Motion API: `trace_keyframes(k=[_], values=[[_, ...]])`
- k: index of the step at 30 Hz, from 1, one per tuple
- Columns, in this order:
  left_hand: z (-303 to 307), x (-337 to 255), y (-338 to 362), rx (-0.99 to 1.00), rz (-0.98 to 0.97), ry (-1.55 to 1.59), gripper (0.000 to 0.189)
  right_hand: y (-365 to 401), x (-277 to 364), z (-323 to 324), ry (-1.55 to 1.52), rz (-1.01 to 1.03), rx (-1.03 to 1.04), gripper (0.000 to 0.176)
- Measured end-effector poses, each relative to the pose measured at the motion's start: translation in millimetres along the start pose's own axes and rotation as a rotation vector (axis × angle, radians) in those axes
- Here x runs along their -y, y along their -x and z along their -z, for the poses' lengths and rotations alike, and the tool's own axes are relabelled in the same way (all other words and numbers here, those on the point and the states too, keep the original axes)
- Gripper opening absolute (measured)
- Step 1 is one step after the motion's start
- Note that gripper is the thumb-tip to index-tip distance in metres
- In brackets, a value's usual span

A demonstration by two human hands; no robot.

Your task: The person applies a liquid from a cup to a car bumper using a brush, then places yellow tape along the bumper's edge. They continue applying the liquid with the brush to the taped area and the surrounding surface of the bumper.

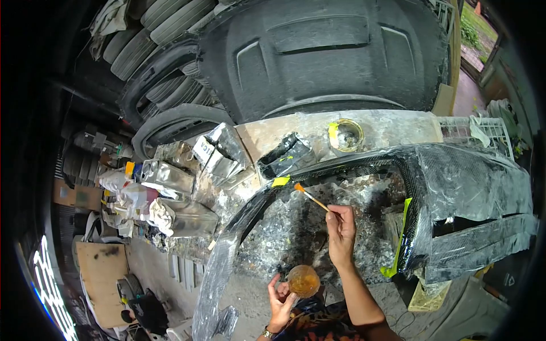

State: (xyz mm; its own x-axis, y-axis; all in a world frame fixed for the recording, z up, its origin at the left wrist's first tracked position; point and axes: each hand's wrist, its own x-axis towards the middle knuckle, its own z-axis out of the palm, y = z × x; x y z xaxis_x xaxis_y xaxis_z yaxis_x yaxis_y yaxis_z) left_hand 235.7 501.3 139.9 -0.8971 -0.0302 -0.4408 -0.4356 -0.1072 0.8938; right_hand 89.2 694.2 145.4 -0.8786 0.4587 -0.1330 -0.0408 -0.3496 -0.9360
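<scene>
Near the bottom centre, my left hand is closed around a clear cup of amber liquid. Higher up and to the right, my right hand pinches the thin wooden handle of a paintbrush. Its orange-tinted bristles point up and left, close to a strip of yellow tape on the frame's inner edge. The large curved frame part, with a dark woven surface and grey dusty areas, arches around both hands. More yellow tape runs along its right inner edge.
An open can stands behind the frame, beside a black bag-like container and a crumpled silver bag. Metal tins and bottles crowd the left. A big black hood panel leans at the back near stacked tyres.
</scene>
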Motion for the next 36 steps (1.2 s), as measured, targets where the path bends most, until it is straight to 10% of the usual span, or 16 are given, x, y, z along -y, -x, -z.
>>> trace_keyframes(k=[16,36], values=[[5,8,-1,0.014,0.014,0.018,0.073,-7,3,-20,0.513,0.426,-0.030,0.021],[-2,-2,-1,0.024,0.002,0.037,0.071,1,0,-13,0.429,0.403,0.060,0.020]])
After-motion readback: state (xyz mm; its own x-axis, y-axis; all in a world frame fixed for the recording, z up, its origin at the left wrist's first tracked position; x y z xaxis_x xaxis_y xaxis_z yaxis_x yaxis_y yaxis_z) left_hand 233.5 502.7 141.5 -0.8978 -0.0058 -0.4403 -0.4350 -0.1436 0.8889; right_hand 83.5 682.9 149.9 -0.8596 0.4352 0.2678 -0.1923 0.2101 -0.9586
